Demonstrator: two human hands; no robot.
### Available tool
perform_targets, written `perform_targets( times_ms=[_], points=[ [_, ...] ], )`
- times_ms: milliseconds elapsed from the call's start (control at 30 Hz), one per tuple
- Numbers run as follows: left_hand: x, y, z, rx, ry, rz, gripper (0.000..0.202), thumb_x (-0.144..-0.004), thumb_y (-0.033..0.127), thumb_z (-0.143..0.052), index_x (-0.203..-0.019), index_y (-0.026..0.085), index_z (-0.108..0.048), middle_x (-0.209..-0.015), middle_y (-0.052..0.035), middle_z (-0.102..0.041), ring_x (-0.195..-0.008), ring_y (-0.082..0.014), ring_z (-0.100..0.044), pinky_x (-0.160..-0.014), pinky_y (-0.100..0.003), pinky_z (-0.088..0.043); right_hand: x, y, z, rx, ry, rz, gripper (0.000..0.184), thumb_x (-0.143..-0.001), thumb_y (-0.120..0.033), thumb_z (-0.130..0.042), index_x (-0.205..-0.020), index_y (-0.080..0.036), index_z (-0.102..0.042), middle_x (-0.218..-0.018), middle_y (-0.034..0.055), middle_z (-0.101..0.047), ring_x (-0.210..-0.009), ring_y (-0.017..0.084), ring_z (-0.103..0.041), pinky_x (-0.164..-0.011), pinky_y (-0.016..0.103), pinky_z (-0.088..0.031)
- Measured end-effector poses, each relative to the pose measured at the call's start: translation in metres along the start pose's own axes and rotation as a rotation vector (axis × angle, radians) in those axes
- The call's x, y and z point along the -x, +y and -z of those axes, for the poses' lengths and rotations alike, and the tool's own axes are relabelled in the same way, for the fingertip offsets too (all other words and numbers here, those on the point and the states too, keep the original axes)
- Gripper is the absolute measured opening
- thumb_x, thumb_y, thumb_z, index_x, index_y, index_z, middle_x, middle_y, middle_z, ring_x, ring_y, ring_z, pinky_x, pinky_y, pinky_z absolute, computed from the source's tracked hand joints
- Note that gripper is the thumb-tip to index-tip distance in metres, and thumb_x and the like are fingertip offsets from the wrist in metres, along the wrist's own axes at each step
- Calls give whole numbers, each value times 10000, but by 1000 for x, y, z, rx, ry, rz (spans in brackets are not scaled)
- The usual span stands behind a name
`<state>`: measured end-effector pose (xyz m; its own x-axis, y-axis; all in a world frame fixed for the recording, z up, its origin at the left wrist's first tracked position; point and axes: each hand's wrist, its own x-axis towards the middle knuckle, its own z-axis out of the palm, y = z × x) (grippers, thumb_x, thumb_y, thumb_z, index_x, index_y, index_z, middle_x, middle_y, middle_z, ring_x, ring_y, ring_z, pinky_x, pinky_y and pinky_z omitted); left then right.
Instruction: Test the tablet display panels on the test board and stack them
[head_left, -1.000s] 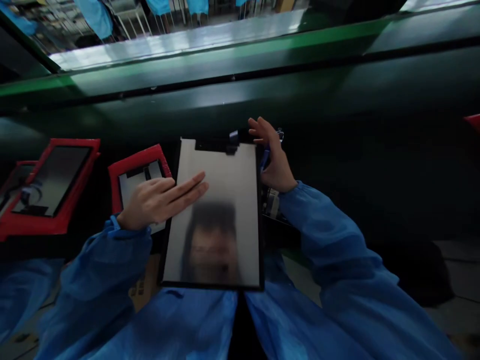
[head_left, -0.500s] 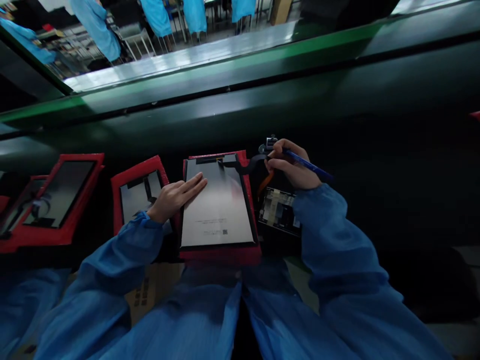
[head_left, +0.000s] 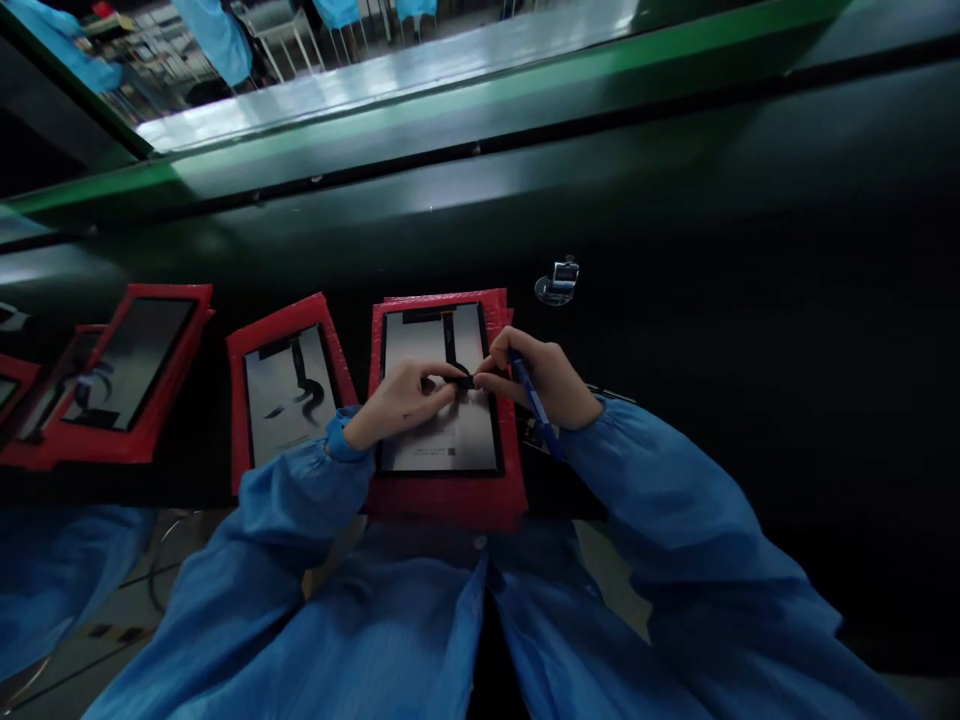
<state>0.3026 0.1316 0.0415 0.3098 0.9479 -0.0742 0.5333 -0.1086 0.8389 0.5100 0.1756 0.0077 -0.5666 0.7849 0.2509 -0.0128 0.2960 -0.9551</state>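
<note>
An LCD panel [head_left: 409,455] lies back side up on a red bubble-wrap sleeve [head_left: 450,502] in front of me. From its top edge a black flex cable [head_left: 450,338] runs down and curves to the right. My left hand [head_left: 405,402] rests over the panel, thumb and fingers closed on the cable near its end. Facing it, my right hand [head_left: 541,378] pinches the same end with its fingertips. A blue pen [head_left: 536,408] is also tucked in that hand, pointing down toward my sleeve.
A metal tally counter [head_left: 564,276] stands behind my right hand. Partly under my right forearm lies a dark device part [head_left: 538,434]. To the left are another panel [head_left: 289,430] on a red sleeve [head_left: 238,400] and several more sleeved panels [head_left: 142,350]. Behind runs a green-edged ledge [head_left: 420,185].
My right hand has come left and down from beside the tally counter onto the panel, bringing the cable's end. My left hand has slid right and changed from flat fingers to a pinch.
</note>
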Motion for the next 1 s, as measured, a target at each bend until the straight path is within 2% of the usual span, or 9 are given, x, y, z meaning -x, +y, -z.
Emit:
perform_targets(
  times_ms=[67,133,467,667,767,833,900,933,1000],
  points=[
    [-2,-1,-6,133,-13,43,219,-825,270,-620,-900,115,-755,-823,-77,-747,-648,-145,-627,-545,-222,-458,0,2,-2,22,23,-4,464,-819,-501,-782,-776,-213,-421,-811,28,-703,-705,160,-665,-648,273,-513],
    [-2,-2,-8,234,8,67,179,-811,277,-647,-858,127,-732,-840,-71,-740,-719,-163,-655,-600,-228,-488,0,2,-4,21,29,-11,469,-823,-518,-770,-772,-215,-416,-804,22,-701,-702,160,-667,-642,270,-509],
    [-4,-8,-14,344,-26,66,99,-777,260,-609,-742,168,-599,-709,10,-577,-638,-113,-514,-573,-230,-399,3,6,-14,-57,-2,-13,460,-848,-510,-750,-764,-224,-399,-773,0,-679,-634,131,-623,-578,244,-488],
    [0,-10,-10,341,-50,40,165,-828,313,-656,-758,169,-618,-728,0,-605,-661,-120,-542,-610,-235,-418,2,5,-14,-54,19,-36,472,-834,-513,-767,-745,-221,-406,-740,-3,-662,-616,135,-622,-562,256,-489],
    [13,-13,8,244,135,63,265,-883,429,-607,-883,172,-673,-843,-40,-673,-742,-165,-603,-656,-263,-453,0,0,-4,-108,129,-22,462,-828,-477,-783,-751,-238,-395,-747,-1,-664,-636,159,-655,-582,294,-533],
    [26,-20,25,44,371,81,338,-932,475,-518,-989,186,-683,-960,-61,-705,-869,-201,-636,-744,-285,-469,-1,-2,4,-114,221,-14,451,-826,-439,-793,-756,-249,-390,-741,-7,-657,-637,161,-654,-605,313,-557],
    [39,-32,39,-229,516,185,355,-948,493,-478,-958,197,-675,-949,-64,-711,-897,-223,-638,-773,-305,-451,0,-2,10,-97,256,-10,425,-835,-392,-794,-765,-251,-399,-739,-8,-655,-634,153,-647,-622,312,-567],
    [45,-39,43,-345,519,267,363,-944,508,-480,-896,199,-663,-891,-66,-705,-856,-233,-635,-748,-317,-437,0,-2,12,-88,252,-12,409,-843,-369,-788,-769,-247,-405,-738,-7,-656,-630,147,-644,-620,305,-567],
    [52,-50,44,-463,402,404,381,-931,533,-486,-808,205,-633,-792,-66,-681,-764,-245,-620,-689,-333,-404,2,0,12,-78,227,-25,377,-860,-333,-774,-782,-238,-418,-750,0,-660,-628,140,-640,-580,281,-555]
  ],
)
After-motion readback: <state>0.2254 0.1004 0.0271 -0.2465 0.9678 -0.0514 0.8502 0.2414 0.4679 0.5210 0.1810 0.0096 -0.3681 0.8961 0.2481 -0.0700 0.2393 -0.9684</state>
